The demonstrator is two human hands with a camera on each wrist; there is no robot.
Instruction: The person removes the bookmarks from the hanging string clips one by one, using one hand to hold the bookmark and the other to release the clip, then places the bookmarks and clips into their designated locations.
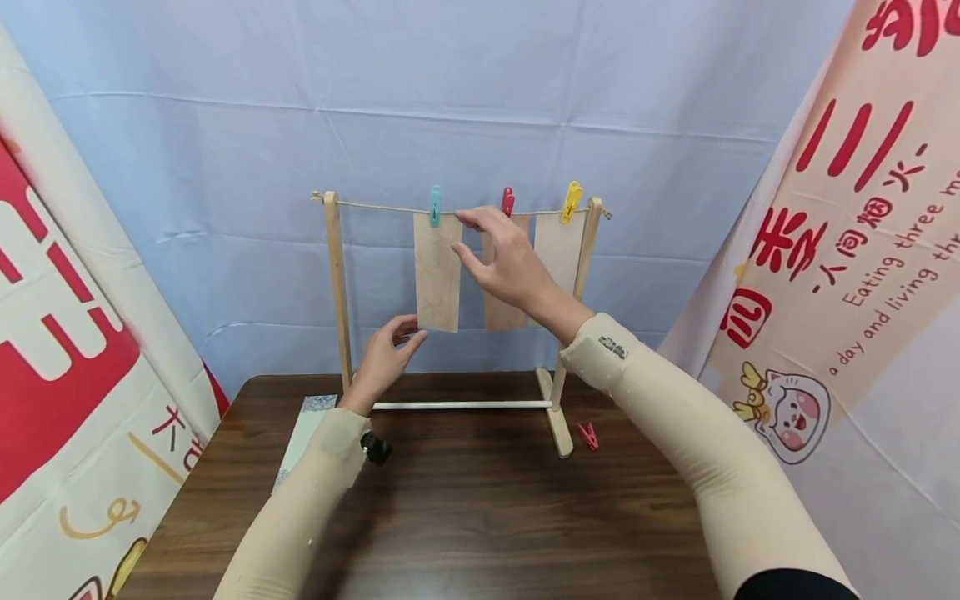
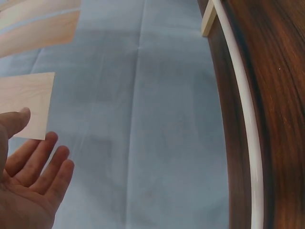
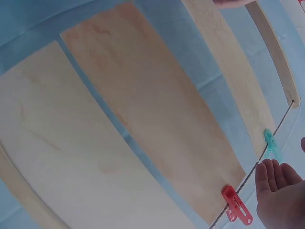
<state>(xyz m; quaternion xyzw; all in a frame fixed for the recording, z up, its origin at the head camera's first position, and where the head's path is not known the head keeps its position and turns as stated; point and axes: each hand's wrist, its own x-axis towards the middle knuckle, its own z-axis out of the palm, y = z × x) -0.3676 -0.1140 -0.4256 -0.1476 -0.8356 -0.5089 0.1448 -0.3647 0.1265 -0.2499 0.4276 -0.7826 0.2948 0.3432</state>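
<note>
A pale wooden strip [image 1: 437, 275] hangs from a rope [image 1: 382, 207], held by a teal clothespin [image 1: 435, 207]. By its lower left corner is my left hand [image 1: 384, 358], thumb apart from the fingers. In the left wrist view the thumb overlaps the strip and a fingertip is at its corner; contact is unclear. My right hand [image 1: 512, 262] is raised at the strip's upper right corner, thumb spread and fingertips near the rope. Behind it hangs a browner strip [image 3: 152, 109] under a red clothespin [image 3: 236, 205]. A third strip [image 1: 557, 250] hangs from a yellow clothespin [image 1: 572, 202].
The wooden rack has a left post [image 1: 337, 283], a right foot [image 1: 555, 417] and a white lower bar [image 1: 465, 405]. A loose pink clothespin [image 1: 588, 436] lies on the dark table [image 1: 510, 517]. A pale flat piece [image 1: 303, 442] lies at left, partly behind the left forearm.
</note>
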